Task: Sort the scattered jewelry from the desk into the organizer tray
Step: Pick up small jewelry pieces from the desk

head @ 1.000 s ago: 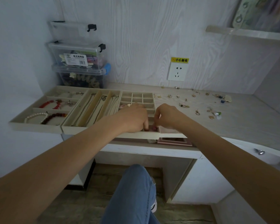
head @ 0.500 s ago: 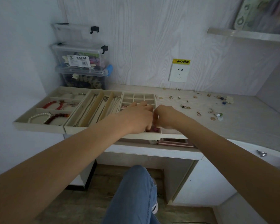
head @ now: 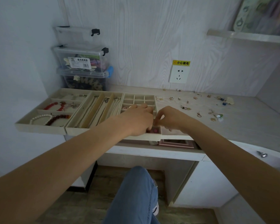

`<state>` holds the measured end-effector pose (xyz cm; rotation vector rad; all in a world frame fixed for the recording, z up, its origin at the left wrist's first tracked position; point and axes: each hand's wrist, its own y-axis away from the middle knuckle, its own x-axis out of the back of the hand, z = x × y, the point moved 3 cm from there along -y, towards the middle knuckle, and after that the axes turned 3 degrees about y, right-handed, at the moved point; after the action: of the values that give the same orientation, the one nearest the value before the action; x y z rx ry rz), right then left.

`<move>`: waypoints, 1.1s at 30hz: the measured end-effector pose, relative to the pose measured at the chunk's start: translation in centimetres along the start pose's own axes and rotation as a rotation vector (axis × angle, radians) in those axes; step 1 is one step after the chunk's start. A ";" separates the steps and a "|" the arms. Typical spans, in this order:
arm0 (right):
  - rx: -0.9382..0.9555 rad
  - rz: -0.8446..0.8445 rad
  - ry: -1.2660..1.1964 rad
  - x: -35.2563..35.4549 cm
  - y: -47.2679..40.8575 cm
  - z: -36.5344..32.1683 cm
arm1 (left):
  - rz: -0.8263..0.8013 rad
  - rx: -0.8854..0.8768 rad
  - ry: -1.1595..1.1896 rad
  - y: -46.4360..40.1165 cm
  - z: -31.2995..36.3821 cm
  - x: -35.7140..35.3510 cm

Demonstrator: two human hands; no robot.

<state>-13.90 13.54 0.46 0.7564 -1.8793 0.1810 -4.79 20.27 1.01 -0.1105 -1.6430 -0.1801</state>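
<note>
Centre frame: my left hand (head: 138, 120) and right hand (head: 170, 118) met over the tray (head: 39, 126); whether the fingers grasped anything, I could not tell. A fumbled piece could drop off the table (head: 249, 120) edge.

Both hands crowded the near right corner of the organizer tray (head: 40, 127), blocking its gridded section. Stacked clear boxes (head: 82, 62) closed off the back left corner of the table (head: 249, 123). Scattered earrings (head: 199, 114) dotted the right half, with bare surface nearer the front edge. A shelf (head: 249, 37) overhung the far right.
</note>
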 end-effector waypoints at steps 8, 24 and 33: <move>0.078 -0.092 -0.604 1.4 2.1 1.0 | 0.268 0.131 0.608 1.2 -1.4 1.1; 0.236 0.055 -0.663 1.3 2.7 0.7 | 0.397 0.268 0.972 1.4 -1.8 0.7; 0.255 0.075 -0.570 0.7 2.6 2.0 | 0.336 0.313 1.066 1.9 -2.2 -0.5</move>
<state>-17.11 14.43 0.79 0.9837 -2.4581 0.2783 -2.19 21.78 0.76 -0.0338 -0.5583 0.2514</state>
